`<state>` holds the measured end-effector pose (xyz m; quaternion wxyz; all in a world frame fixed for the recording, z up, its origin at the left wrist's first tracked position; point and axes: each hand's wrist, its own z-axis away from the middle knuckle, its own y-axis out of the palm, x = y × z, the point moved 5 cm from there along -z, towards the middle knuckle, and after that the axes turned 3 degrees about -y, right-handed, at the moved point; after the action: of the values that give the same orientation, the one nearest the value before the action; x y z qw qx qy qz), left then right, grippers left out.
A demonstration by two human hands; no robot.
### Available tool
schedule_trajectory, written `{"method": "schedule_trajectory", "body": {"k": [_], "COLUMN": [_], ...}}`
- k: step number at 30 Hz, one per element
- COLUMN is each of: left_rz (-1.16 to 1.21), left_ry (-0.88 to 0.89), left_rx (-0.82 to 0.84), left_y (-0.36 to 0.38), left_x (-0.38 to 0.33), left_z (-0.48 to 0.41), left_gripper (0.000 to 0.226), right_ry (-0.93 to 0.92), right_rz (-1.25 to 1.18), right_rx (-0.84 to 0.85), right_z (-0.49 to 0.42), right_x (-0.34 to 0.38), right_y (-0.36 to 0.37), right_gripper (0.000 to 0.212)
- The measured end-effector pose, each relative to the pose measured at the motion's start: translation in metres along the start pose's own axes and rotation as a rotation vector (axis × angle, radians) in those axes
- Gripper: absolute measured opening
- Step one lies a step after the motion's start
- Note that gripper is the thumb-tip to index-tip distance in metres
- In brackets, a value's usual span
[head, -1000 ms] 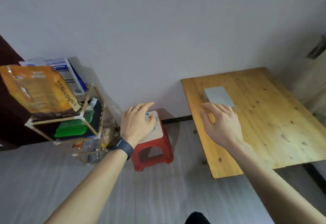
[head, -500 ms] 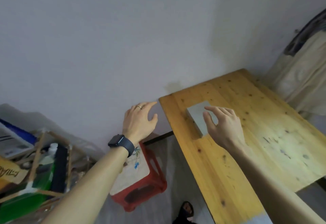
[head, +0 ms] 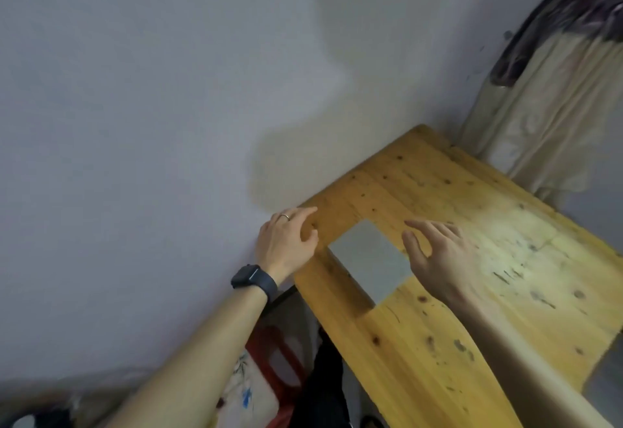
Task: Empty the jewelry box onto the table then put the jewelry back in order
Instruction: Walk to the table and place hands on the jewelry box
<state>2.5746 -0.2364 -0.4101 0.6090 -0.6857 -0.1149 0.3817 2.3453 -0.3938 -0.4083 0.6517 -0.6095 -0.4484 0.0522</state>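
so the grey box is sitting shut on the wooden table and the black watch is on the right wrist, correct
Not quite. The black watch is on the left wrist, not the right; the head view shows this. The rest holds: the grey box sits shut on the wooden table.

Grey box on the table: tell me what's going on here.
A person has both hands out at the shut grey box on the wooden table. The left hand is over the table's edge left of the box; the right hand is open beside it. Neither grips it, and no jewelry is out.
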Motion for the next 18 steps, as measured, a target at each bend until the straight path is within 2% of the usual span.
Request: {"method": "schedule_trajectory", "body": {"k": [6, 11, 18], "left_rz": [-0.043, -0.118, -0.14], "left_ry": [0.205, 0.403, 0.56], "left_rx": [0.261, 0.465, 0.608], "left_y": [0.078, 0.13, 0.185], "left_x": [-0.012, -0.021, -0.018], "left_z": [-0.11, -0.174, -0.219], "left_gripper": [0.048, 0.048, 0.046], "right_ry": [0.255, 0.478, 0.707], "right_rz": [0.056, 0.078, 0.022], "right_rx": [0.009, 0.071, 0.098], "right_z": [-0.031, -0.042, -0.029], "right_x": [-0.048, -0.058, -0.058], "right_y": [0.039, 0.076, 0.134], "right_gripper": [0.038, 0.04, 0.04]}}
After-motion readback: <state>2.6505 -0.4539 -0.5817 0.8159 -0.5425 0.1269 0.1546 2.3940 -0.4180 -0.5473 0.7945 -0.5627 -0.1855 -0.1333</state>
